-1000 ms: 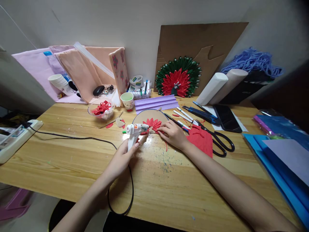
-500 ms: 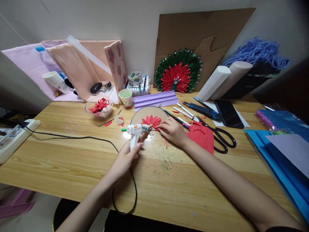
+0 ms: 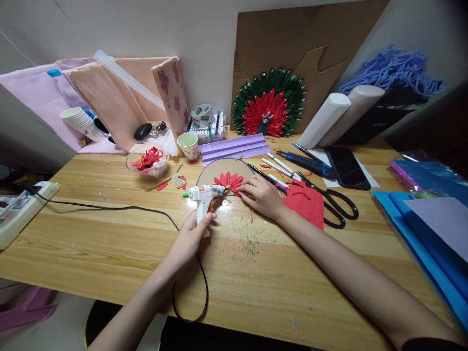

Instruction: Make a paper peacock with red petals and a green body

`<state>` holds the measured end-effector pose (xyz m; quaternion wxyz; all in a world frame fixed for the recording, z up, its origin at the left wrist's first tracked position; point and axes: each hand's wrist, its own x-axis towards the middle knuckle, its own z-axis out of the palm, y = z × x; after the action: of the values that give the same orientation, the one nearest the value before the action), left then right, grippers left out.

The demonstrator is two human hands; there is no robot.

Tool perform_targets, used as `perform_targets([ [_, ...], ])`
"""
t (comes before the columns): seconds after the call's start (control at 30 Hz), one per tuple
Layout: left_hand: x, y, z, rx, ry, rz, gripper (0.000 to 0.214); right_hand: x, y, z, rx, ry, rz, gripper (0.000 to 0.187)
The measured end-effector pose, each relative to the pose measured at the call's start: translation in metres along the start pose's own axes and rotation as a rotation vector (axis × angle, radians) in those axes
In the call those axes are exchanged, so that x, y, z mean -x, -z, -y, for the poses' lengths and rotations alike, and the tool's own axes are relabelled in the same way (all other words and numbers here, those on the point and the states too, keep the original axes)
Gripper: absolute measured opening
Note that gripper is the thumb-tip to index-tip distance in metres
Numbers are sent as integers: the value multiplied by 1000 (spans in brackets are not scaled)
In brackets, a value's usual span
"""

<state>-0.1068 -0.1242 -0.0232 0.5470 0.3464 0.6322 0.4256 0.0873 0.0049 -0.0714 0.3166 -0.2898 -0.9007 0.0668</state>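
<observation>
My left hand [image 3: 193,229] is wrapped around the handle of a white hot glue gun [image 3: 202,204], a green glue stick poking out of its back. The gun's nozzle points right, to the lower middle of a fan of red paper petals [image 3: 228,181]. These petals lie on a round cardboard disc [image 3: 212,173] with a blue edge. My right hand [image 3: 263,196] rests at the fan's lower right, its bent fingers closed on a red petal there; the fingertips partly cover it. Red crepe paper [image 3: 304,204] lies beside my right wrist.
Black-handled scissors [image 3: 340,207], white markers [image 3: 280,169] and a blue cutter [image 3: 305,164] lie to the right. A bowl of red scraps [image 3: 144,163] and a paper cup [image 3: 189,147] stand at left. The gun's black cord [image 3: 120,208] crosses the table. A green-and-red petal peacock [image 3: 269,105] leans behind.
The view has shifted slightly. Both hands and the glue gun stay nearly in place, with the nozzle still at the red petals.
</observation>
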Motion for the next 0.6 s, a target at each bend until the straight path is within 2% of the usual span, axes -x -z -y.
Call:
perform_targets([
  [0.37, -1, -2, -5, -50, 16, -4, 51, 0, -1, 1, 24, -12, -17, 16],
  [0.6, -1, -5, -12, -86, -18, -5, 43, 0, -1, 0, -9, -15, -26, 16],
])
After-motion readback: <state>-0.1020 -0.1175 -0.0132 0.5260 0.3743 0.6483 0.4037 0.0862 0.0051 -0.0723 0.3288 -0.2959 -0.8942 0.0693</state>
